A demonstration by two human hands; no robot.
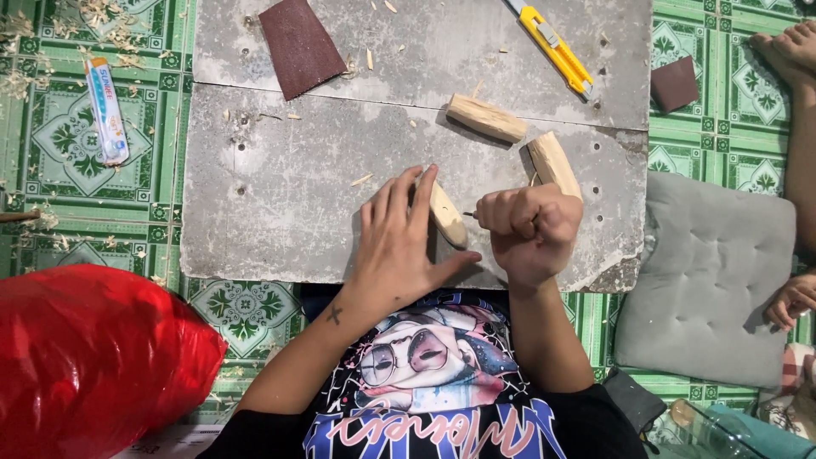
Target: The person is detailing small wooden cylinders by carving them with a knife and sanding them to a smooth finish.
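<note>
At the far left a red plastic bag lies on the green patterned floor, with a small glue tube and scattered wood shavings above it. A grey slab serves as the table; a dark sheet of sandpaper lies at its top edge. The left hand presses flat, fingers spread wide, on a pale carved wood piece, pinning it to the slab. The right hand is closed in a fist around a thin pointed tool whose tip meets the wood. Two more shaped wood pieces lie just beyond, one partly behind the fist, so rough shaping looks done and fine work remains. A yellow utility knife and a grey cushion sit to the right.
</note>
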